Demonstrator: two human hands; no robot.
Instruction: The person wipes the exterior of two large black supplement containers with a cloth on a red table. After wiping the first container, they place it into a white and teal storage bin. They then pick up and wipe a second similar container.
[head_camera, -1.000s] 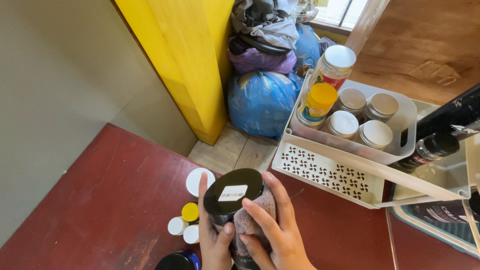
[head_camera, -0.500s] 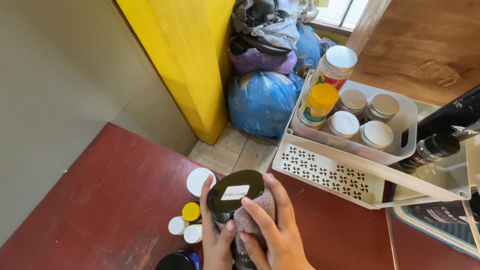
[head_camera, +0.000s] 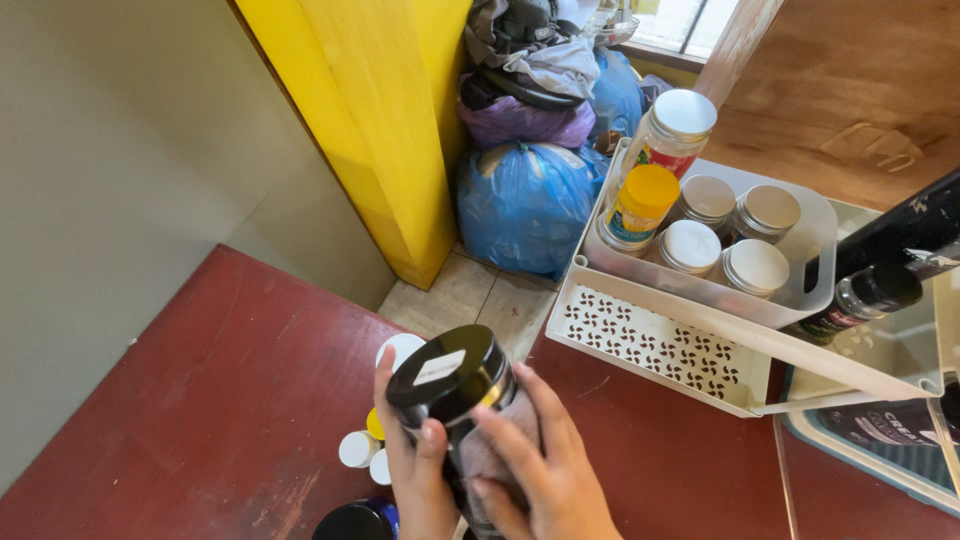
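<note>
the left hand (head_camera: 415, 480) gripped the near side of a dark jar (head_camera: 462, 410) with a black lid, thumb across its front. the right hand (head_camera: 535, 470) pressed a greyish cloth (head_camera: 500, 450) against the jar's right side, fingers spread over it. the jar stood tilted above the near edge of the dark red tabletop (head_camera: 200, 400). just left of it lay small white and yellow caps (head_camera: 362, 445) and a white lid (head_camera: 400, 348). farther right a white perforated tray (head_camera: 660, 345) held a bin of jars (head_camera: 720, 235) with silver lids and a yellow-capped bottle (head_camera: 635, 208). far behind, blue bags (head_camera: 525, 200) sat beside a yellow panel (head_camera: 385, 120).
</note>
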